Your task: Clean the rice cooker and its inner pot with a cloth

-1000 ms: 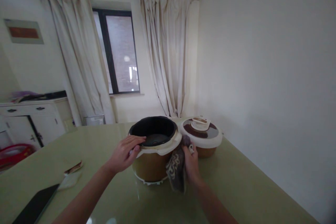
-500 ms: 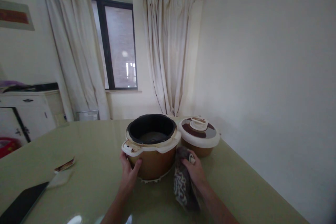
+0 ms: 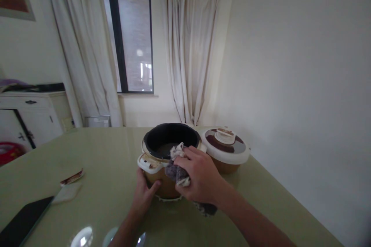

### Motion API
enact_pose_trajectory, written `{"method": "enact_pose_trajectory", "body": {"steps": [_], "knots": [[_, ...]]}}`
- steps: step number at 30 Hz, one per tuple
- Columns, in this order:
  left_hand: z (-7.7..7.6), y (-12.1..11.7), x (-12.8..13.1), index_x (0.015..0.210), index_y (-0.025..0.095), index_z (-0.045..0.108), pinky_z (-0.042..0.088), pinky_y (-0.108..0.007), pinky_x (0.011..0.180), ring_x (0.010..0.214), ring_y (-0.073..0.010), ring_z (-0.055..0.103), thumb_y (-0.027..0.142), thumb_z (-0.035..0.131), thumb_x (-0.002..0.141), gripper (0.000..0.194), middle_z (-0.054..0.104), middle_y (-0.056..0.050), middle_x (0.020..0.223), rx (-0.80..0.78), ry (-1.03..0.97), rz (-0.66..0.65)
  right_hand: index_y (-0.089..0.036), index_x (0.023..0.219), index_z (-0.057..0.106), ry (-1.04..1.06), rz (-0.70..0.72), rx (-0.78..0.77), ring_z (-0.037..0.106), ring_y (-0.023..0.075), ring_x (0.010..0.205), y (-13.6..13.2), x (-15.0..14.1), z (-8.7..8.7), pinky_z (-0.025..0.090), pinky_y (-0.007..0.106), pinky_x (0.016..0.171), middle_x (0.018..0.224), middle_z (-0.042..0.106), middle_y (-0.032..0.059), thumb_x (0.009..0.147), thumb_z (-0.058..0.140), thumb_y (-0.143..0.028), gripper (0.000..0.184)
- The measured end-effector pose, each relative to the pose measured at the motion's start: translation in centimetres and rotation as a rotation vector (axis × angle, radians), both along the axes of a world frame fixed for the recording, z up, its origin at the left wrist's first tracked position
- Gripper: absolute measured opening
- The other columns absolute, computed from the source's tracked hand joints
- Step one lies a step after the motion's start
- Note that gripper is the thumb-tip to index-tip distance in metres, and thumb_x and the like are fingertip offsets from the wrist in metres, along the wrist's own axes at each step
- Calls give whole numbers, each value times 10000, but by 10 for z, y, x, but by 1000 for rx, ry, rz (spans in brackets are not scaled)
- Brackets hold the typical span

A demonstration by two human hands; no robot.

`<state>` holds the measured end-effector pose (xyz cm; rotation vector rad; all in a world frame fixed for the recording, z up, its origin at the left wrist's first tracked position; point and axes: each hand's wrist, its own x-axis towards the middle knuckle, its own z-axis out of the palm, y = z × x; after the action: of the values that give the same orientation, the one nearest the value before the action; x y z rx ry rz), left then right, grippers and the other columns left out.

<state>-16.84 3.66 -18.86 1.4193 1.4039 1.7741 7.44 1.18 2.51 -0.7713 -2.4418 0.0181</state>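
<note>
A tan cooker (image 3: 166, 188) with a white, stained rim and a black inner pot (image 3: 158, 139) stands uncovered on the table. My left hand (image 3: 145, 191) grips its lower left side, thumb in front and fingers mostly hidden behind. In my right hand (image 3: 199, 173) is a bunched grey-and-white cloth (image 3: 176, 171), held against the front of the cooker at the rim. Part of the cloth hangs below my palm. Right behind that hand sits the cooker's lid (image 3: 223, 148), white-edged with a brown and grey top, a pale knob and a tan lower part.
The glossy green table (image 3: 98, 162) runs to the wall on the right. At left lie a dark flat slab (image 3: 26, 220), a pale flat piece (image 3: 67, 193) and a small brown-and-white packet (image 3: 72, 177). Beyond are curtains (image 3: 197, 46) and a white cabinet (image 3: 40, 117).
My right hand has lifted the cloth from beside the cooker and brought it up and left onto its front rim. My left hand keeps its hold. The view has tipped slightly down.
</note>
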Motion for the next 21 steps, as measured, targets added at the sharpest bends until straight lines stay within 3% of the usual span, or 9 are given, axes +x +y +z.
{"method": "enact_pose_trajectory", "body": {"steps": [4,9,14,19,21], "knots": [[3,-3,-2,1552,192,347,329,-597,1258,1465,-396,474,645,758,793,974,521,-197,1540,-42,-6,-25,-228,1026,706,-8,-18,-86,620,245,957,11,22,12,476,358,885,1014,699,49,702,747,-279,331],[3,-4,1,1575,200,335,320,-588,1264,1479,-389,459,651,750,805,984,488,-197,1577,-49,-10,-8,-215,925,724,-189,-168,-111,633,240,883,36,57,38,447,343,805,928,711,57,742,728,-277,193],[1,-3,4,1552,191,405,313,-601,1264,1468,-397,468,651,723,825,918,527,-190,1550,2,33,30,-211,910,737,-351,-83,-69,640,258,902,32,43,46,454,350,808,934,721,75,747,761,-354,219],[-2,-4,1,1574,200,398,341,-598,1251,1463,-394,484,633,720,846,905,537,-186,1550,-25,29,22,-212,923,734,-345,69,-105,622,248,967,20,30,46,477,352,888,1000,681,74,750,791,-367,239],[-2,-6,-1,1586,211,384,355,-593,1245,1463,-393,488,631,729,843,920,544,-185,1544,-42,17,4,-216,899,738,-367,65,-137,627,252,987,24,34,50,485,356,911,1019,671,74,754,785,-357,208]]}}
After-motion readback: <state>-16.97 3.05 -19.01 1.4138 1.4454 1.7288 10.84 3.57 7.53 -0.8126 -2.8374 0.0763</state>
